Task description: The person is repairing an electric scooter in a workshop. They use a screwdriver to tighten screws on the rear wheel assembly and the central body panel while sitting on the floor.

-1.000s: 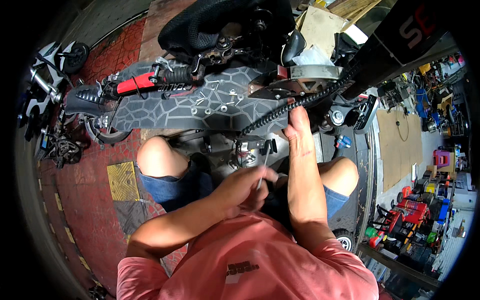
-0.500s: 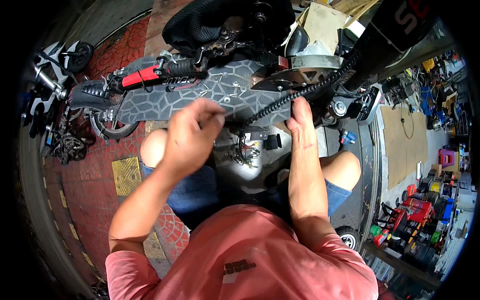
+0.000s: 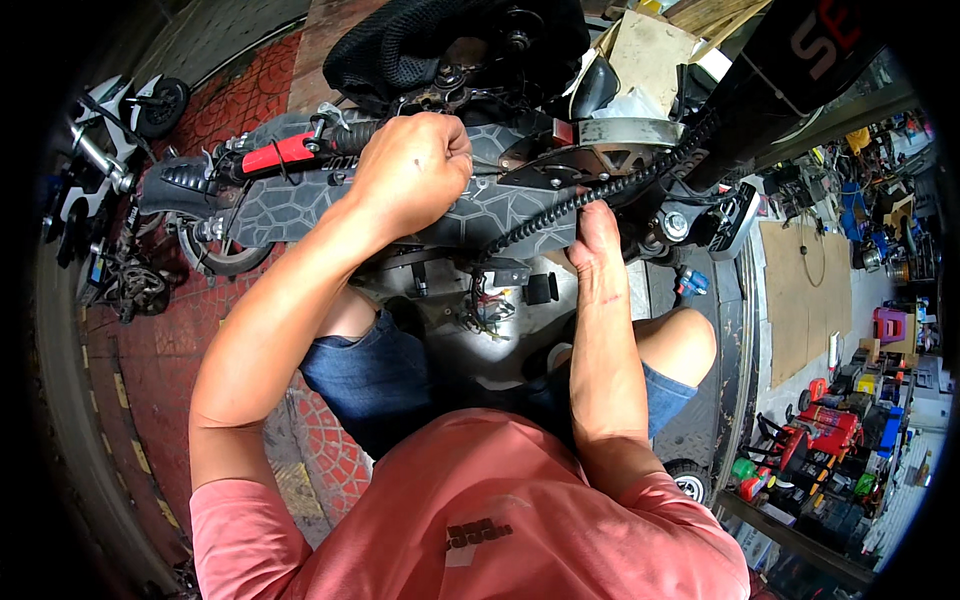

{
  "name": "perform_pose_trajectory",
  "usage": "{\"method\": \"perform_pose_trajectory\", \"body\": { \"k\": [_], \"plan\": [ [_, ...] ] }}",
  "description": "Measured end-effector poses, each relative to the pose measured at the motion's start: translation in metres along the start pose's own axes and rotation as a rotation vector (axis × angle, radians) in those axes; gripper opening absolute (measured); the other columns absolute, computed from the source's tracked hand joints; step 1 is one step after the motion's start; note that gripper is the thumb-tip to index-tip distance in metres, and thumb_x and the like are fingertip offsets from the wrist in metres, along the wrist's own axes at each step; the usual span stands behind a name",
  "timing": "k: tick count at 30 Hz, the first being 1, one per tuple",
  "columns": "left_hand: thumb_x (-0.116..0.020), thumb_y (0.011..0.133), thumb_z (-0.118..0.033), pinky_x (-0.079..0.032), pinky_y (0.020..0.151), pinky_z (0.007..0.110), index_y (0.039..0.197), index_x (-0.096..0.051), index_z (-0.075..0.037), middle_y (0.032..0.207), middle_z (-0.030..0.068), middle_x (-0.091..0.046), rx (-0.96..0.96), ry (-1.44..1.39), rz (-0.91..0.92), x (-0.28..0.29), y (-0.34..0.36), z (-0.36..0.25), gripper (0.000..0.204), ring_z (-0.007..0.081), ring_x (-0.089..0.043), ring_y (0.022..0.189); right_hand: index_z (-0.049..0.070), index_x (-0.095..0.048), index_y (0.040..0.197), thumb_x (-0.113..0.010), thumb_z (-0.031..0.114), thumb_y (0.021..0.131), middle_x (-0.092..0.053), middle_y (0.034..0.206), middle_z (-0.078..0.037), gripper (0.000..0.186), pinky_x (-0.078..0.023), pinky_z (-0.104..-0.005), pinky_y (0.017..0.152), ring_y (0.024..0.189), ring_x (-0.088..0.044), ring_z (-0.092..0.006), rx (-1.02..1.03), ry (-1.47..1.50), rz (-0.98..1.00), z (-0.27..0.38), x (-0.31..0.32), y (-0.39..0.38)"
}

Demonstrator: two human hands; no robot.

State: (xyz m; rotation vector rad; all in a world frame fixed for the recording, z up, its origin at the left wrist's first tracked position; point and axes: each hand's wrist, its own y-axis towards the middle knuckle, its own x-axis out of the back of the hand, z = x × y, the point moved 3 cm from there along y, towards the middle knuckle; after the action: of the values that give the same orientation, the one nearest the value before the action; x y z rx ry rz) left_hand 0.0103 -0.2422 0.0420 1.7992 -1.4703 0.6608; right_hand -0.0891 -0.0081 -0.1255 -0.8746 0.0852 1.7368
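Note:
My left hand is closed over the dark, crack-patterned scooter deck, beside the red-and-black shock absorber; whatever its curled fingers hold is hidden. Just below the black coiled cable sleeve, my right hand is curled at the deck's near edge under the metal bracket, its fingers partly hidden. Beneath the deck, between my knees, hang wires and connectors near a small black block.
A black mesh bundle and cardboard lie behind the deck. A dark column rises upper right. More scooters stand left on red tiles. Right are a blue tool, a cardboard sheet and cluttered shelving.
My left hand has moved from my lap, where a thin rod-like tool showed in it, up and forward onto the deck, and that tool is now out of sight. My right hand stays put.

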Motion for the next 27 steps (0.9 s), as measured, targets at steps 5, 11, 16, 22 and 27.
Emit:
{"method": "perform_pose_trajectory", "body": {
  "k": [5, 11, 16, 22, 27],
  "plan": [
    [-0.066, 0.085, -0.013, -0.054, 0.073, 0.047, 0.086, -0.070, 0.002, 0.081, 0.0214, -0.071, -0.025, 0.037, -0.008, -0.001, 0.002, 0.002, 0.015, 0.0408, -0.070, 0.080, -0.001, -0.067, 0.120, -0.053, 0.011, 0.099, -0.073, 0.111, -0.015, 0.028, -0.061, -0.0447, 0.091, 0.100, -0.072, -0.0293, 0.009, -0.010, -0.028, 0.000, 0.000, 0.000],
    [-0.059, 0.083, -0.011, -0.054, 0.078, 0.054, 0.081, -0.069, 0.000, 0.084, 0.0238, -0.071, -0.115, 0.368, 0.096, 0.001, 0.026, -0.027, 0.015, 0.0460, -0.068, 0.084, -0.006, -0.066, 0.124, -0.052, 0.010, 0.101, -0.073, 0.118, -0.017, 0.032, -0.059, -0.0401, 0.094, 0.105, -0.072, -0.0274, 0.014, -0.062, -0.049, 0.003, -0.001, -0.004],
    [-0.059, 0.089, -0.012, -0.056, 0.072, 0.048, 0.085, -0.069, 0.004, 0.079, 0.0226, -0.072, -0.238, 0.101, -0.113, -0.009, 0.057, -0.040, 0.019, 0.0404, -0.071, 0.076, -0.004, -0.068, 0.117, -0.052, 0.009, 0.098, -0.073, 0.111, -0.016, 0.028, -0.060, -0.0409, 0.089, 0.099, -0.072, -0.0277, 0.019, -0.080, -0.079, 0.003, 0.000, -0.003],
    [-0.059, 0.102, -0.022, -0.052, 0.058, 0.027, 0.095, -0.068, 0.000, 0.081, 0.0071, -0.073, 0.141, -0.634, 0.018, -0.023, 0.056, -0.034, 0.026, 0.0092, -0.064, 0.067, -0.005, -0.068, 0.113, -0.054, 0.008, 0.096, -0.073, 0.106, -0.016, 0.026, -0.060, -0.0389, 0.084, 0.094, -0.072, -0.0273, 0.015, -0.011, -0.038, -0.003, 0.013, 0.006],
    [-0.053, 0.110, -0.033, -0.053, 0.060, 0.023, 0.106, -0.065, -0.002, 0.097, 0.0093, -0.074, 0.083, -1.152, -0.021, -0.038, 0.036, -0.015, 0.034, 0.0088, -0.064, 0.067, -0.005, -0.068, 0.114, -0.055, 0.009, 0.097, -0.073, 0.106, -0.015, 0.025, -0.061, -0.0382, 0.083, 0.092, -0.072, -0.0266, 0.034, -0.007, -0.035, -0.005, 0.010, 0.006]
  ]
}}
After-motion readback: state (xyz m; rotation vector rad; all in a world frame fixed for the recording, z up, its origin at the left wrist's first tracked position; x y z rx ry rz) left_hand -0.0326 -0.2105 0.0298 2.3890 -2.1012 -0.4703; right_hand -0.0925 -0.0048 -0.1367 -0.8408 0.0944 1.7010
